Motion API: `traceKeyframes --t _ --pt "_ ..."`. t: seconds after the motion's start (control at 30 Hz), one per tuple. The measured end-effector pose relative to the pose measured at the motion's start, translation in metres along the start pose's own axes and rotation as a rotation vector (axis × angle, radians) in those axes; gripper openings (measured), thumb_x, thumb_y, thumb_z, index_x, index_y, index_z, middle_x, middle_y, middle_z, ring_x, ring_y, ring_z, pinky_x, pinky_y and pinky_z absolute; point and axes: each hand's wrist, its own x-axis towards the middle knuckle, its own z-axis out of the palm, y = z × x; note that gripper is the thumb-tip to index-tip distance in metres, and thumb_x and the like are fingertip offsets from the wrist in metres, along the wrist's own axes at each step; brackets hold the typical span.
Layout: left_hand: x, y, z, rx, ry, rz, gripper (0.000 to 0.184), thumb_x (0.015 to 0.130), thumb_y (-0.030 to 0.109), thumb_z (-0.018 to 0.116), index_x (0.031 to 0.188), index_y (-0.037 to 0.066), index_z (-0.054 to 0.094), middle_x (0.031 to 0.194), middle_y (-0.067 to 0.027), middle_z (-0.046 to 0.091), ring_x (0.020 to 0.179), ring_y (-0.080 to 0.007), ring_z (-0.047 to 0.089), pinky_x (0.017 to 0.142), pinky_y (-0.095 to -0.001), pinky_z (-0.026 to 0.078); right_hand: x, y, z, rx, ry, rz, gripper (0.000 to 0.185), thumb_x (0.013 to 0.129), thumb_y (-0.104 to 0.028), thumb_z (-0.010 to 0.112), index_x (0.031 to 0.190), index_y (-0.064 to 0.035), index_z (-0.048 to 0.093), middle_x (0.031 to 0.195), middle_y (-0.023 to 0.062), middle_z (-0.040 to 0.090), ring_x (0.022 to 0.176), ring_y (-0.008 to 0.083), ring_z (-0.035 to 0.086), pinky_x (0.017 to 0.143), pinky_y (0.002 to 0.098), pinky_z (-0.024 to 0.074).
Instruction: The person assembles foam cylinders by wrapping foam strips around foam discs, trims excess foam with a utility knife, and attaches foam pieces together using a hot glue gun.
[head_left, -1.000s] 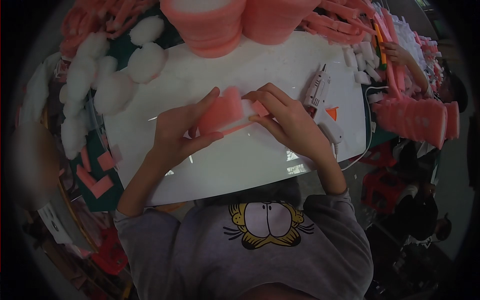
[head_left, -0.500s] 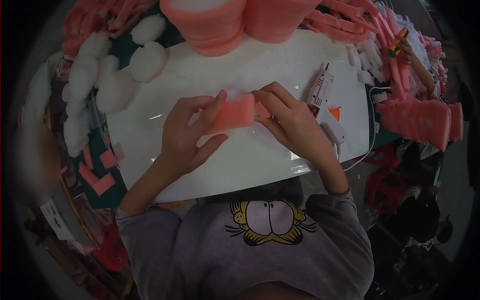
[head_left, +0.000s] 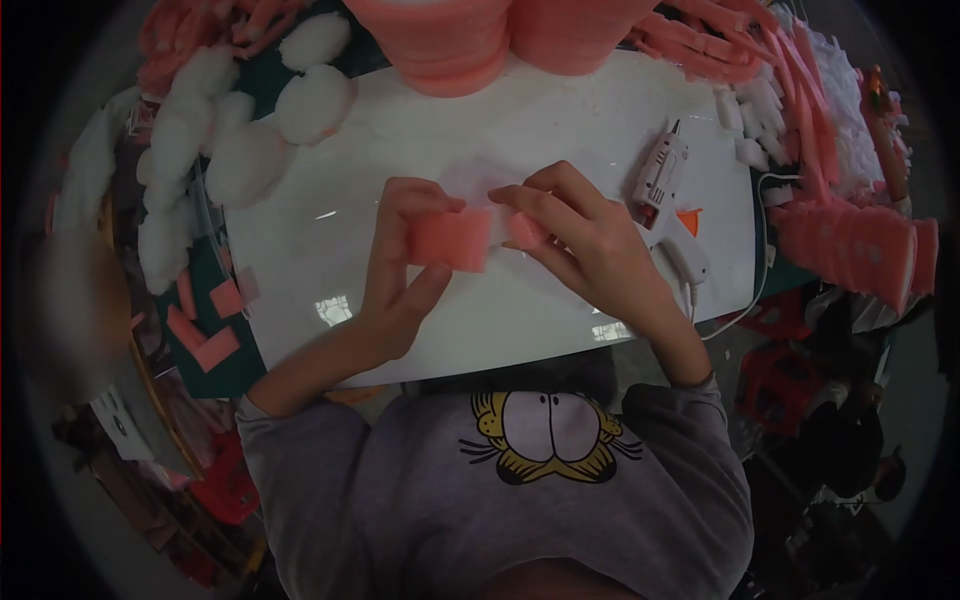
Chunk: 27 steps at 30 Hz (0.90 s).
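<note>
Head view: we're holding a pink, soft-looking, boxy foam block (head_left: 455, 242) in our left hand (head_left: 388, 262), thumb along the lower edge and fingers curling over the top. Our right hand (head_left: 597, 242) is pinching a small pink foam piece (head_left: 524, 231) in a narrow grip, thumb below, index finger reaching across. Both are sitting over the middle of a glossy white tabletop (head_left: 480, 340); we can't tell if anything is touching it. A pale strip is showing between the two pink bits, and we're not sure whether it's joining them.

Tips, just our take: foam like this probably dents easily, so we'd be going light with the left thumb and spreading the pressure over more fingers. We'd also be keeping both pieces level and lining up their edges. The white glue gun with a grey tip (head_left: 663, 175) is lying near our right hand, nozzle pointing away from us, so we'd be watching our knuckles there, plus the thin white cord (head_left: 762, 210) curving along the table's right side.
</note>
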Motion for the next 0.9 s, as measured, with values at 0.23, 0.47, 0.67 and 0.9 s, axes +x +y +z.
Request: traceKeyframes --t 0.23,0.47,0.67,0.9 --pt "-0.003 0.004 0.007 -0.169 0.078 -0.129 0.026 0.082 0.013 0.055 0.103 0.003 0.045 0.107 -0.0091 0.039 0.098 -0.016 0.042 0.087 -0.0291 0.037 -0.003 -0.003 0.001 0.02 -0.016 -0.004 0.036 0.075 -0.007 0.066 0.111 -0.0079 0.06 0.092 0.0073 0.052 0.068 0.0204 0.058 0.058 0.0316 0.0472" --pt "0.0 0.0 0.011 -0.021 0.202 -0.033 0.029 0.087 0.028 0.056 0.096 0.003 0.045 0.097 -0.0072 0.043 0.091 -0.0157 0.048 0.081 -0.0279 0.039 -0.004 -0.009 -0.004 0.376 -0.083 0.115 0.048 0.076 -0.006 0.064 0.124 -0.0097 0.056 0.098 0.0062 0.046 0.072 0.0136 0.049 0.061 0.0274 0.0453" --pt "0.0 0.001 0.011 -0.024 0.174 -0.05 0.029 0.081 0.026 0.061 0.092 0.004 0.045 0.094 -0.0068 0.043 0.09 -0.0168 0.049 0.082 -0.0289 0.04 -0.005 -0.003 -0.006 0.521 -0.159 0.142 0.05 0.081 -0.005 0.055 0.131 -0.0043 0.049 0.101 0.0076 0.044 0.077 0.014 0.045 0.072 0.0255 0.0405" --pt "-0.003 -0.004 0.007 -0.062 0.159 -0.031 0.03 0.068 0.003 0.061 0.094 0.004 0.045 0.095 -0.0052 0.042 0.09 -0.0153 0.049 0.081 -0.0268 0.042 -0.003 0.002 -0.004 0.633 -0.187 0.138 0.042 0.085 -0.006 0.06 0.126 -0.0115 0.055 0.099 0.0051 0.044 0.076 0.0106 0.047 0.06 0.0229 0.0414"
